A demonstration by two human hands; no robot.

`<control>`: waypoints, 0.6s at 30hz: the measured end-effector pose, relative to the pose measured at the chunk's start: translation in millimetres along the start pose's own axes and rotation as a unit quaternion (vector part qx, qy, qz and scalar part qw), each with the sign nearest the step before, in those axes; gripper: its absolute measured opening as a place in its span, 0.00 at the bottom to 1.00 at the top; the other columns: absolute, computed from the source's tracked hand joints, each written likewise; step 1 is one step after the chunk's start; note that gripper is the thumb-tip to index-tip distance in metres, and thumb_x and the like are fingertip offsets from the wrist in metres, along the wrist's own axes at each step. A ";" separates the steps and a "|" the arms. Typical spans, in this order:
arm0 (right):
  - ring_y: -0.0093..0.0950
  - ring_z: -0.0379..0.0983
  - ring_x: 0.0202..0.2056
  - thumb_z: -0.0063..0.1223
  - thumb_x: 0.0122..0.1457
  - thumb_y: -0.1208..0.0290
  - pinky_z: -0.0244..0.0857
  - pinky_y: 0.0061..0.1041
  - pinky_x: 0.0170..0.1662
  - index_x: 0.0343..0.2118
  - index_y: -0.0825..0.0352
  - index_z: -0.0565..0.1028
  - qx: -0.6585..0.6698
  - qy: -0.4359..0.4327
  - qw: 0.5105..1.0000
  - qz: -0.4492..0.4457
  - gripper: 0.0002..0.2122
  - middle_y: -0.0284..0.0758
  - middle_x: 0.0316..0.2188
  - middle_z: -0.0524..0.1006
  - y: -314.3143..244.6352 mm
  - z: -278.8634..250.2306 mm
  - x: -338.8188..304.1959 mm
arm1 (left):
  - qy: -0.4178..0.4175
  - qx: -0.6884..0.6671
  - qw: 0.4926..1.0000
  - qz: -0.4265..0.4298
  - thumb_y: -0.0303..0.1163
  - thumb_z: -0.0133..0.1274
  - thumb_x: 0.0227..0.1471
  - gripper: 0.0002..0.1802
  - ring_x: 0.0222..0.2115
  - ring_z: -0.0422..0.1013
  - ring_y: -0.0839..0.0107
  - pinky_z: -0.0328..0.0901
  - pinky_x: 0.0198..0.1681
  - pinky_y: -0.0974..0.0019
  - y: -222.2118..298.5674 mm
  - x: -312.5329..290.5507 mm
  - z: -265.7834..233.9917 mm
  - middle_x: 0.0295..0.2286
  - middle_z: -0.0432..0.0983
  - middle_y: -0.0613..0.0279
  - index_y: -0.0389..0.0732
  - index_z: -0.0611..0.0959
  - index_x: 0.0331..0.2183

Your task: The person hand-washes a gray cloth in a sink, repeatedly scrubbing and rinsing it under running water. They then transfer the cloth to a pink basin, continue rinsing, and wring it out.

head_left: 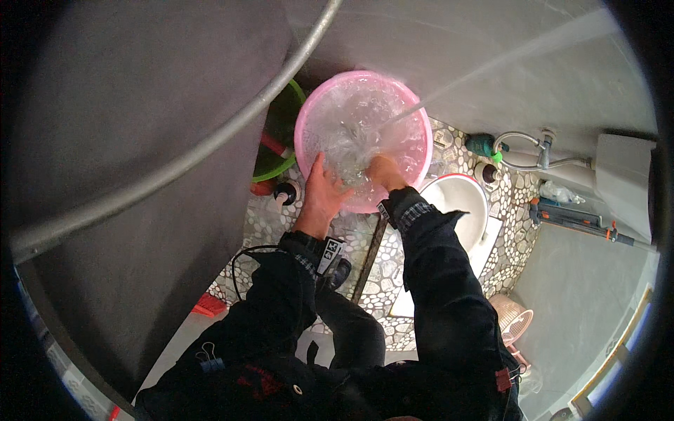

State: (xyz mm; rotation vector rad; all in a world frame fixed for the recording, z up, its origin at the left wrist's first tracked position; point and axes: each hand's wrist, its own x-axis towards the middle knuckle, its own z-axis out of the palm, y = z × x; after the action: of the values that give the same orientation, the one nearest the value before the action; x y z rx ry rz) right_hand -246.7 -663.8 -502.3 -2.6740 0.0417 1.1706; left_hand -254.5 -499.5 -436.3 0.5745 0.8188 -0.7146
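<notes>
A pink basin (427, 133) full of bubbling, splashing water stands on the floor before me. From the upper right a stream of water (484, 70) shoots down into it. My left hand (323, 195) is at the basin's near left rim, fingers spread over the edge and nothing in its grip that I can see. Further right, my right hand (386, 172) reaches into the basin, its fingers hidden by churning water. Both wrists wear dark bands under black sleeves.
Left of the basin sits a green tub (298, 91), beside a dark bottle (286, 191). At right are a white bowl with a red rim (484, 200), a green bottle (480, 145), a flexible hose (512, 167) and a grey-orange mop (579, 221). A metal pipe (232, 126) crosses the left.
</notes>
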 end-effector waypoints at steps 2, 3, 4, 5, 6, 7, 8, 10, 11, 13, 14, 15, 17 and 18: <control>0.31 0.73 0.31 0.47 0.51 0.73 0.66 0.30 0.34 0.42 0.67 0.73 0.443 0.041 0.895 0.027 0.14 0.37 0.25 0.74 -3.9 -16.5 -16.0 | -0.006 0.004 1.000 -0.002 0.60 0.42 0.52 0.42 0.61 0.43 0.58 0.35 0.58 0.36 -0.4 -0.2 -1.1 0.60 0.47 0.63 0.49 0.53 0.60; 0.29 0.72 0.26 0.46 0.50 0.75 0.65 0.29 0.31 0.40 0.69 0.74 0.631 0.052 0.772 0.063 0.13 0.31 0.19 0.73 -6.6 -26.5 -34.2 | 0.003 -0.002 1.000 -0.007 0.61 0.42 0.52 0.40 0.60 0.46 0.59 0.36 0.57 0.35 -0.5 0.4 -1.1 0.59 0.51 0.63 0.48 0.56 0.59; 0.28 0.71 0.27 0.45 0.50 0.75 0.65 0.28 0.32 0.40 0.70 0.73 0.620 0.054 0.783 0.028 0.13 0.31 0.21 0.73 -12.4 -36.4 -57.0 | -0.018 -0.007 1.000 -0.013 0.60 0.41 0.53 0.38 0.58 0.50 0.60 0.39 0.57 0.37 -1.1 0.3 -1.9 0.57 0.55 0.62 0.48 0.59 0.58; 0.26 0.70 0.28 0.45 0.50 0.76 0.65 0.26 0.34 0.40 0.72 0.73 0.606 0.056 0.793 -0.008 0.13 0.31 0.23 0.73 -20.4 -47.8 -80.1 | -0.034 -0.018 0.999 -0.014 0.60 0.40 0.53 0.37 0.56 0.54 0.60 0.43 0.57 0.39 -1.5 1.6 -1.8 0.55 0.59 0.62 0.48 0.62 0.57; 0.25 0.69 0.29 0.44 0.50 0.76 0.65 0.24 0.35 0.41 0.73 0.72 0.598 0.068 0.794 -0.087 0.14 0.30 0.25 0.73 -29.4 -59.6 -102.2 | -0.050 -0.033 0.998 -0.017 0.60 0.40 0.54 0.35 0.55 0.58 0.61 0.46 0.57 0.41 -2.6 1.6 -3.0 0.54 0.62 0.61 0.47 0.64 0.56; 0.26 0.70 0.32 0.45 0.51 0.77 0.64 0.24 0.38 0.41 0.73 0.71 0.554 0.068 0.825 -0.086 0.14 0.32 0.28 0.74 -38.5 -70.0 -123.6 | -0.193 -0.035 0.978 0.077 0.59 0.39 0.55 0.31 0.46 0.67 0.65 0.60 0.51 0.53 -4.2 4.0 -2.2 0.45 0.71 0.62 0.47 0.70 0.51; 0.27 0.70 0.34 0.45 0.51 0.77 0.64 0.24 0.41 0.42 0.74 0.71 0.521 0.087 0.835 -0.154 0.14 0.34 0.31 0.75 -46.9 -78.8 -142.7 | -0.196 -0.048 0.976 0.077 0.58 0.39 0.55 0.30 0.44 0.68 0.66 0.62 0.48 0.57 -5.8 5.7 -2.7 0.43 0.71 0.63 0.47 0.70 0.49; 0.37 0.73 0.39 0.47 0.53 0.75 0.64 0.30 0.45 0.48 0.71 0.67 0.410 0.162 0.880 -0.175 0.17 0.47 0.36 0.75 -66.1 -88.6 -167.0 | -0.214 -0.050 0.973 0.065 0.57 0.39 0.56 0.28 0.39 0.70 0.67 0.66 0.43 0.63 -8.7 8.9 -5.6 0.39 0.73 0.64 0.46 0.71 0.47; 0.43 0.73 0.39 0.48 0.54 0.73 0.65 0.33 0.44 0.47 0.70 0.66 0.399 0.177 0.888 -0.143 0.17 0.51 0.35 0.75 -76.1 -89.1 -173.3 | -0.177 -0.061 0.979 0.077 0.55 0.39 0.57 0.24 0.34 0.71 0.70 0.67 0.38 0.64 -12.4 10.8 -6.5 0.35 0.72 0.65 0.46 0.72 0.43; 0.50 0.72 0.38 0.49 0.55 0.68 0.66 0.38 0.40 0.46 0.69 0.66 0.376 0.197 0.900 -0.103 0.17 0.54 0.32 0.74 -91.4 -84.9 -170.6 | -0.147 0.089 0.962 0.211 0.52 0.38 0.59 0.23 0.36 0.70 0.70 0.66 0.40 0.65 -17.4 11.9 -12.0 0.37 0.72 0.64 0.45 0.71 0.45; 0.52 0.72 0.36 0.50 0.55 0.65 0.66 0.41 0.38 0.45 0.68 0.67 0.365 0.200 0.905 -0.093 0.17 0.55 0.31 0.74 -96.4 -80.7 -163.0 | -0.154 0.141 0.943 0.259 0.51 0.38 0.59 0.23 0.37 0.69 0.70 0.66 0.41 0.65 -18.7 12.1 -15.0 0.37 0.71 0.64 0.44 0.70 0.46; 0.53 0.71 0.34 0.50 0.56 0.63 0.66 0.43 0.36 0.44 0.68 0.67 0.353 0.197 0.912 -0.071 0.17 0.56 0.29 0.74 -100.4 -75.4 -153.8 | -0.157 0.127 0.946 0.254 0.49 0.37 0.60 0.23 0.38 0.69 0.70 0.65 0.42 0.66 -19.8 11.2 -18.3 0.38 0.71 0.63 0.44 0.70 0.47; 0.53 0.71 0.30 0.49 0.56 0.59 0.65 0.45 0.32 0.39 0.67 0.69 0.302 0.240 0.921 -0.053 0.15 0.55 0.25 0.74 -104.9 -62.8 -132.6 | -0.164 0.066 0.968 0.178 0.47 0.36 0.60 0.23 0.40 0.67 0.70 0.64 0.44 0.66 -19.8 7.5 -23.9 0.40 0.69 0.62 0.43 0.68 0.50; 0.53 0.71 0.28 0.48 0.57 0.58 0.65 0.46 0.31 0.37 0.66 0.69 0.275 0.252 0.927 -0.035 0.15 0.54 0.24 0.74 -105.3 -55.6 -123.0 | -0.175 0.068 0.966 0.176 0.47 0.36 0.60 0.23 0.42 0.67 0.70 0.64 0.45 0.66 -19.6 4.1 -26.4 0.41 0.69 0.62 0.43 0.67 0.51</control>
State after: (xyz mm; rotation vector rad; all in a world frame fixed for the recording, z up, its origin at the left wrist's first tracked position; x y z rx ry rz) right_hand -278.4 -580.7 -356.0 -2.3525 0.3053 0.3400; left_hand -279.1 -494.8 -458.0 0.6725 0.3275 -0.5247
